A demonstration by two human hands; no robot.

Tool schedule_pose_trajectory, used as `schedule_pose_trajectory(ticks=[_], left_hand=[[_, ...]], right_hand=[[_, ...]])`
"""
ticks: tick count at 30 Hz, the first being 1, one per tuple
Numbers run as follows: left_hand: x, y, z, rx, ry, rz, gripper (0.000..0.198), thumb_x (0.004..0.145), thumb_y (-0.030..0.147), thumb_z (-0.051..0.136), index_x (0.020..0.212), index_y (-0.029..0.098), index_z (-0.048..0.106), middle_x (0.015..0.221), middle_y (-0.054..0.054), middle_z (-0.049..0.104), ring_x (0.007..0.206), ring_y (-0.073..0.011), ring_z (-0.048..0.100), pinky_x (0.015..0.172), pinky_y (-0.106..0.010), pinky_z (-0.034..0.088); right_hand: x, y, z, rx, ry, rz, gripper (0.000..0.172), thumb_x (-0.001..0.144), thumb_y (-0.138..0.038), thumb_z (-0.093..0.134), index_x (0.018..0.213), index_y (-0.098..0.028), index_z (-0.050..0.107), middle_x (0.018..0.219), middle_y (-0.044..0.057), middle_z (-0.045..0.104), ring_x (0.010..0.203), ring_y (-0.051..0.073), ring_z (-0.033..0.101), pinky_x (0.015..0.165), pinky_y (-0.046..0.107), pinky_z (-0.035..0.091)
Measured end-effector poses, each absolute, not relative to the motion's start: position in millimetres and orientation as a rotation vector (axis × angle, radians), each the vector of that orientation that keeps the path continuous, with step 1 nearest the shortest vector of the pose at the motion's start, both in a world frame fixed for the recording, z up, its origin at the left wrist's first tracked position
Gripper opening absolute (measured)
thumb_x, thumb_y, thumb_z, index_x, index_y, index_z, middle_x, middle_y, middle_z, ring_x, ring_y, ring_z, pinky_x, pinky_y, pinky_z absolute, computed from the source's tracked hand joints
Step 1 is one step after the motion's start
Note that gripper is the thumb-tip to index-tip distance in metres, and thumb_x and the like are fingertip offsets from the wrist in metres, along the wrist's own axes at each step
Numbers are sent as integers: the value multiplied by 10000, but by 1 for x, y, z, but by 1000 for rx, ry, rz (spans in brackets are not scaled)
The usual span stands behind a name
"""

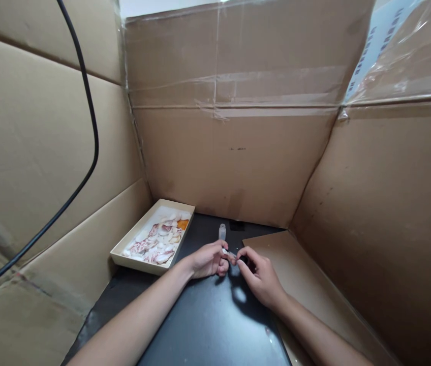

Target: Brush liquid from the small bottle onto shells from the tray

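Observation:
Over the dark tabletop (pixel 200 325), my left hand (pixel 211 260) is closed around a small, pale object (pixel 231 253) that pokes out toward the right. My right hand (pixel 255 269) meets its right end, thumb and forefinger pinched on a small black piece (pixel 243 260). Both objects are too small to identify surely. Just beyond my left hand stands a small translucent bottle (pixel 222 232). To the left lies a shallow cream box (pixel 143 264) holding many white, reddish-streaked flat pieces like shells and one orange piece (pixel 182 223).
Tall cardboard walls (pixel 223 162) enclose the table at the left, back and right. A flat cardboard sheet (pixel 295 274) lies along the right side. A black cable (pixel 94 127) hangs down at the left.

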State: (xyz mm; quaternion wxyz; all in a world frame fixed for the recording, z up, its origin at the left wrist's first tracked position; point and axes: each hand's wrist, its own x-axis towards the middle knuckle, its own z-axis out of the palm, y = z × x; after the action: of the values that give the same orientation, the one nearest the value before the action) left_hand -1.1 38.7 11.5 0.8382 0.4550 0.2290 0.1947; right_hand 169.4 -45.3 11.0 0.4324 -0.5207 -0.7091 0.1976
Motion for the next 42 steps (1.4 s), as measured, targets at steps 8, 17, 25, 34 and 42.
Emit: schedule_pose_trajectory(ticks=[8, 17, 25, 34, 42], left_hand=[[-3, 42, 18, 822, 446, 303, 185, 767, 230, 522, 866, 217, 367, 620, 60, 355, 431, -38, 265, 473, -179, 163], [-3, 44, 15, 847, 429, 318, 130, 878, 330, 454, 893, 202, 459, 569, 70, 279, 411, -38, 185, 440, -177, 139], [-1, 40, 14, 869, 458, 438, 223, 857, 358, 505, 960, 161, 528, 758, -8, 515, 511, -64, 431, 523, -219, 354], [-3, 42, 13, 837, 441, 419, 142, 832, 316, 432, 811, 175, 437, 717, -37, 571, 477, -103, 488, 487, -227, 370], [-1, 36, 10, 850, 482, 539, 155, 802, 304, 510, 814, 170, 433, 775, -25, 590, 481, -93, 511, 478, -219, 387]], right_hand=[[171, -46, 11, -1257, -1740, 525, 224, 940, -360, 439, 924, -187, 580, 670, -25, 518, 584, 126, 468, 565, 219, 351], [171, -45, 11, -1278, -1700, 449, 219, 948, -359, 436, 949, -193, 579, 697, -18, 556, 588, 131, 488, 572, 227, 358], [171, -45, 12, -1300, -1733, 396, 185, 940, -335, 455, 943, -201, 583, 733, -11, 600, 594, 130, 513, 581, 226, 373], [170, -44, 15, -1343, -1747, 345, 178, 924, -327, 472, 935, -199, 595, 670, -17, 588, 559, 130, 506, 557, 228, 371], [168, -50, 18, -1363, -1803, 343, 188, 921, -330, 466, 943, -204, 605, 686, -12, 605, 566, 132, 517, 557, 232, 375]])
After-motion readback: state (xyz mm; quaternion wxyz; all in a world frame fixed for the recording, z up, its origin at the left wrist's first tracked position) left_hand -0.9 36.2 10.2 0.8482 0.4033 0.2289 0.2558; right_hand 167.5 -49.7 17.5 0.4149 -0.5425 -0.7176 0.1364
